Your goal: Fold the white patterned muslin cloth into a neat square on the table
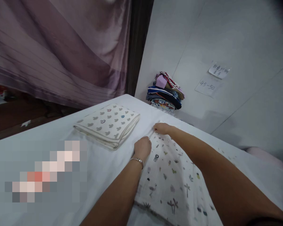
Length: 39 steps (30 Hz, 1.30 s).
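Both hands [142, 148] on the printed cloth [171, 175], right of the folded blanket [108, 124]

Places are relative to the folded blanket. Your printed cloth lies to its right and nearer you, spread on the white table [103, 169], apart from the blanket. Print: palm trees, cacti, a flamingo, sunglasses.

Your right hand [162, 128] is right of the blanket, at the cloth's far end, fingers closed in a pinch on the edge. Your left hand, with a bracelet [137, 160] at the wrist, is just off the blanket's near right side. Its fingers are curled narrow on the cloth's left edge; tips are hidden, so the pinch looks likely rather than certain. Neither hand touches the blanket.

Beyond the blanket to the right: a pile of clothes [165, 91] against the wall [226, 31]. Farther right, two paper notes [206, 88] on that wall, lower one reading 45-50. Behind it to the left hangs a purple curtain [61, 47].
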Tool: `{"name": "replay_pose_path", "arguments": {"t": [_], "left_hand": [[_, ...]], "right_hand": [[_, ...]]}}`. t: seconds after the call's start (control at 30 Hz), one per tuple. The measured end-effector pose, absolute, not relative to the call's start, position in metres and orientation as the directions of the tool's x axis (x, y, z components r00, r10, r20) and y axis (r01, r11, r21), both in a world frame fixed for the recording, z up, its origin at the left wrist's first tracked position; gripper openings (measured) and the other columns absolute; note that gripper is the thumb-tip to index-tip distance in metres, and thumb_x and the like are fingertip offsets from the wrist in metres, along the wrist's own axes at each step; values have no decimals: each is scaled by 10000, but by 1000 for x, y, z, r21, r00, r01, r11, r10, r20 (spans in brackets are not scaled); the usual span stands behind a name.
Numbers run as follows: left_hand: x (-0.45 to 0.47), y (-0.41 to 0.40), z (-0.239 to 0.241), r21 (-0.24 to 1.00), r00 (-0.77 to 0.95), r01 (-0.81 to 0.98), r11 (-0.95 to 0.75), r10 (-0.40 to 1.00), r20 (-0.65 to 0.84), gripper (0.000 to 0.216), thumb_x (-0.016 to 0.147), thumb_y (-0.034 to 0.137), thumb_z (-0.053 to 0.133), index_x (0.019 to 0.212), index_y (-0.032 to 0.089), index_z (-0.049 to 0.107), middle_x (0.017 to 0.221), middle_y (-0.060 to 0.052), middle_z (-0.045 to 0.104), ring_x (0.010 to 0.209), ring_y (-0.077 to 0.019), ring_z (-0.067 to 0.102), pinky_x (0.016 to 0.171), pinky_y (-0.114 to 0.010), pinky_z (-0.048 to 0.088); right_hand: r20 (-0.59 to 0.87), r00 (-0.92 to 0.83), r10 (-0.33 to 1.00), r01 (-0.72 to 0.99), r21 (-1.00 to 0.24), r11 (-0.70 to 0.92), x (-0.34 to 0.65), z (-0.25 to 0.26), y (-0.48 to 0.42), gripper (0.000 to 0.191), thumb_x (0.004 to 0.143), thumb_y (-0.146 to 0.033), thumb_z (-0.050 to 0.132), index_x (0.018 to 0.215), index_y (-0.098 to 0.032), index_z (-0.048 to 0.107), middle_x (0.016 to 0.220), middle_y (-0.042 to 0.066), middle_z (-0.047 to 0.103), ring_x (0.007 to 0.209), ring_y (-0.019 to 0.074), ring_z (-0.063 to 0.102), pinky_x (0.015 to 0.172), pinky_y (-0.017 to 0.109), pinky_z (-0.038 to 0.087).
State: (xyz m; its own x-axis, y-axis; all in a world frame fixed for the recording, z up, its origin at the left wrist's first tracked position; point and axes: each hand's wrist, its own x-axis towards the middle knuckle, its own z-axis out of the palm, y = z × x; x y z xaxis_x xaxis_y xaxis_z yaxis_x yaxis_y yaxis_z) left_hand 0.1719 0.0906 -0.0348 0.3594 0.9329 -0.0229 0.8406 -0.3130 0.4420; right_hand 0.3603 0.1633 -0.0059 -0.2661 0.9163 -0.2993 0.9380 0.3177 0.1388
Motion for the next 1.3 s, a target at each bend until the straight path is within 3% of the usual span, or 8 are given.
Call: {"name": "replay_pose_path", "arguments": {"t": [0.4,0.67,0.83,1.0,1.3], "left_hand": [[171,91,-33,454,363,834,-313,931,-25,267,866,267,384,941,170,621,897,-112,676,879,-234,637,711,-325,452],[170,91,-33,459,369,830,-316,929,-28,278,880,269,362,961,170,610,933,-109,668,892,-216,632,730,-312,450],[170,90,-34,452,367,835,-314,930,-32,284,878,255,357,969,167,611,929,-117,667,902,-221,631,739,-319,453],[171,91,-36,456,358,836,-306,933,-30,276,873,267,371,959,167,614,902,-113,672,887,-227,636,732,-320,457],[172,92,-41,459,358,833,-311,934,-17,284,876,278,360,952,176,614,910,-105,674,875,-228,636,711,-318,453]], "right_hand": [[-340,-336,879,909,130,397,362,-5,169,179,785,-139,555,929,-179,653,1034,82,638,918,194,593,749,250,441],[-188,-314,931,928,145,342,361,-14,153,210,876,-186,437,1031,-165,578,1109,104,581,899,193,594,729,270,445],[-200,-356,913,918,109,381,371,-15,157,240,864,-175,450,1061,-211,583,1140,52,577,977,171,569,773,246,437],[-274,-340,900,900,182,395,387,-8,174,302,782,-103,485,1036,-214,606,1101,56,590,909,179,586,705,244,446],[-270,-276,922,898,271,348,400,1,198,290,724,-85,522,954,-215,638,1075,71,615,884,201,595,659,260,440]]}}
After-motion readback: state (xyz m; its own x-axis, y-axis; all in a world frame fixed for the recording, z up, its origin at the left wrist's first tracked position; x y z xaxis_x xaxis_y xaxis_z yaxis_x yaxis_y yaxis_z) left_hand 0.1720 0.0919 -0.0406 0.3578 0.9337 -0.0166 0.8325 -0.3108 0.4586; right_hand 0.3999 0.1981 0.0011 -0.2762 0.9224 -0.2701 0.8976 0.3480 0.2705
